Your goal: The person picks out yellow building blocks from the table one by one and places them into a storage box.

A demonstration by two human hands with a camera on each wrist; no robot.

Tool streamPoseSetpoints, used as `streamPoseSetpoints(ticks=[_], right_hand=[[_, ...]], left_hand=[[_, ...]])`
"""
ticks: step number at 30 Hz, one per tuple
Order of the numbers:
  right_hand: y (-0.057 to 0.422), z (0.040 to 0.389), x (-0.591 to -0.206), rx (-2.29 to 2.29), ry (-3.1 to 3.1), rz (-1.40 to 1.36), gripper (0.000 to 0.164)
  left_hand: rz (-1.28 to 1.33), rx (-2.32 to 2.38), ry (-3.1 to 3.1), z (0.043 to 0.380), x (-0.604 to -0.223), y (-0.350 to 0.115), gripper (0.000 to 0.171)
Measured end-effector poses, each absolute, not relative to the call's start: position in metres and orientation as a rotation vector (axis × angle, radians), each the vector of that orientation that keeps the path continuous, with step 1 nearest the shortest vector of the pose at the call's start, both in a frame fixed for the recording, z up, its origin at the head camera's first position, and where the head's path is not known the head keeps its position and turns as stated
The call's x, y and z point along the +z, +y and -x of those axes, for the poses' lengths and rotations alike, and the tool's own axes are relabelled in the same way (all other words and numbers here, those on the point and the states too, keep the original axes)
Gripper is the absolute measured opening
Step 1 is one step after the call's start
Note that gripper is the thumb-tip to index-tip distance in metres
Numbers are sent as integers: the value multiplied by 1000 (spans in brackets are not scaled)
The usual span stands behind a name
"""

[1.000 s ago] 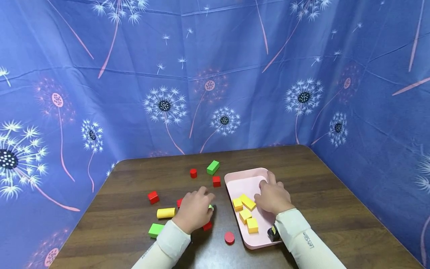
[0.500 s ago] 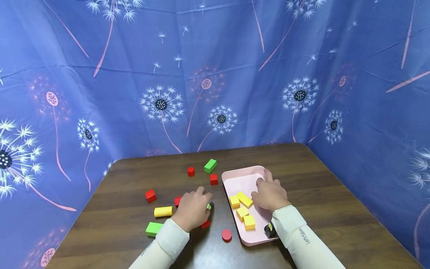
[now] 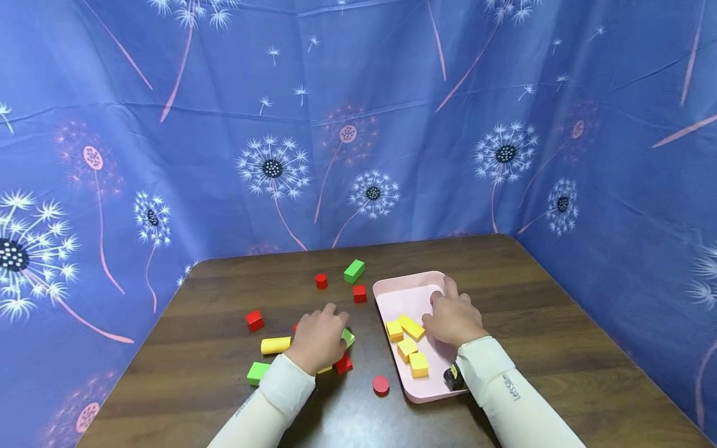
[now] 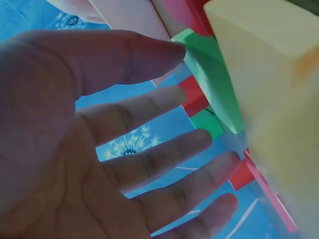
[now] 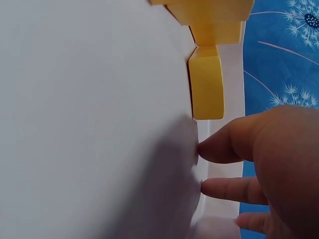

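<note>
My left hand [image 3: 319,338] hovers low over scattered blocks on the table, fingers spread and nearly straight in the left wrist view. Its thumb tip overlaps a green block [image 4: 212,79] there; a large yellow block [image 4: 274,79] fills the near right side of that view. Beside the hand lies a red block [image 3: 344,364]. Inside a pink tray [image 3: 411,302], my right hand [image 3: 455,316] rests its fingertips on the tray floor with nothing between them. Close to its thumb is a yellow block [image 5: 207,84], one of several in the tray.
A yellow cylinder [image 3: 276,345], a green block [image 3: 258,373] and a red block [image 3: 254,320] lie left of the left hand. Farther back are a red cylinder [image 3: 321,281], a red cube [image 3: 360,294] and another green block [image 3: 354,271]. A red disc [image 3: 381,386] sits near the tray.
My left hand has shifted slightly left, so more of the green block and a bit of yellow show beside it. The right hand stays in the tray.
</note>
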State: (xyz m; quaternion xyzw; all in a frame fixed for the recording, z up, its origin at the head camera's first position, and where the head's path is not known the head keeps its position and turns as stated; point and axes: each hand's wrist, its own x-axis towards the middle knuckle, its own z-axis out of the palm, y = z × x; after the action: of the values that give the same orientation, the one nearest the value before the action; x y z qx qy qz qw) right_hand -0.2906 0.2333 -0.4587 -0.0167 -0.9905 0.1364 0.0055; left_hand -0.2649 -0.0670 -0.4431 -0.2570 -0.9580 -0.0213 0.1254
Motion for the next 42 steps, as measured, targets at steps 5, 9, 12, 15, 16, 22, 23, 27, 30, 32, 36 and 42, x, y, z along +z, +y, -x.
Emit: streamPoseSetpoints(ticks=[5,9,12,15,16,22,23,27,30,32,36,42], right_hand=[[234,292,-458,424,-3082,50,41],[234,291,-461,433,-3095,46,38],[233,291,-460,419,-3091,44,38],[232,292,-461,419,-3083,41,39],[232,292,-461,413,-3083,38,39],[233,291,-462,403,-3096,16,40],[233,291,-462,405,-3095,15,40],[234,293,-463,400,-3086,15,40],[235,295,-462,395,-3088,13,41],[234,296,-462,393,-3092,15,41],[234,295,-461,395,-3105,22,41],[233,294,-461,399,-3116,41,45]], left_hand=[[695,-66,-2849,268,-437,-70,30],[663,-57,-2896,266,-438,-74,31],[648,-50,-2891,266,-440,-78,29],[612,-50,-2886,267,-442,-81,29],[594,-58,-2892,267,-442,-81,29],[533,-140,-2981,267,-442,-82,32],[529,-140,-2987,267,-442,-82,33],[487,-132,-3018,269,-443,-83,37],[467,-124,-3064,271,-442,-87,46],[476,-129,-3097,273,-441,-89,57],[492,-165,-3142,274,-438,-93,74],[489,-208,-3194,275,-433,-96,73]])
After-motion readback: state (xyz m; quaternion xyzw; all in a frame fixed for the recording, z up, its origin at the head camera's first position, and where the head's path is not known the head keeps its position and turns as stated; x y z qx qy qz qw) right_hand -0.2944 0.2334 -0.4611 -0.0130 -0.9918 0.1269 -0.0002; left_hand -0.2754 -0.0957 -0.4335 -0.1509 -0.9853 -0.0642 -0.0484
